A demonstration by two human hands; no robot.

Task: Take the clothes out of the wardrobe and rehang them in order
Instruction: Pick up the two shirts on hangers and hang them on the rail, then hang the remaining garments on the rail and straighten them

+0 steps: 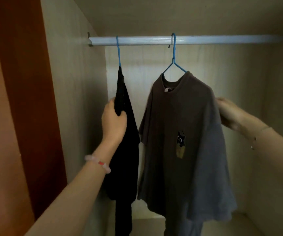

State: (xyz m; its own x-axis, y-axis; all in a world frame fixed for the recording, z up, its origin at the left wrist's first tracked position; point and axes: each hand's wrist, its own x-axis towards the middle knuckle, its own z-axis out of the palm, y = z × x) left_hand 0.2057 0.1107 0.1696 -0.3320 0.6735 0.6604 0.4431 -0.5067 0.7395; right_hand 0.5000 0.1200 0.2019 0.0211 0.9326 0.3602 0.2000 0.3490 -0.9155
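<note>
Two garments hang from a silver rail [222, 39] inside the wardrobe. At the left, a black garment [126, 133] hangs edge-on from a blue hanger [118, 51]. My left hand [113, 120] grips its front edge at about shoulder height. To the right, a brown T-shirt [180, 116] with a small cat print hangs facing me on a second blue hanger [173, 55]. My right hand [227, 111] holds the shirt's right shoulder from behind, its fingers partly hidden by the cloth. A grey garment [214, 176] hangs just behind the brown shirt.
The wardrobe's pale side wall [72, 99] stands close at the left, with a red-brown door edge [26, 99] in front of it. The rail runs on bare to the right. A pale shelf or floor [250, 223] lies below the clothes.
</note>
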